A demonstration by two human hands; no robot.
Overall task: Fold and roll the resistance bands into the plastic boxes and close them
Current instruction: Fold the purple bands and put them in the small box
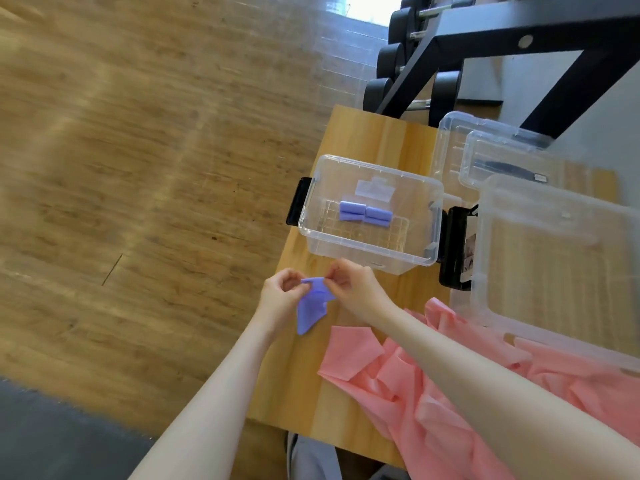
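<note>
Left hand and right hand each pinch the top edge of a purple band, holding it just above the worktop, probably to start a roll. Its long axis runs from the fingers down toward the person. Beyond lies an open clear box holding two purple rolls; pink bands lie to the right.

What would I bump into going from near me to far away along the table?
Pink band → purple band pinched by the left hand and right hand → open clear box holding purple rolls → dumbbell rack.
</note>
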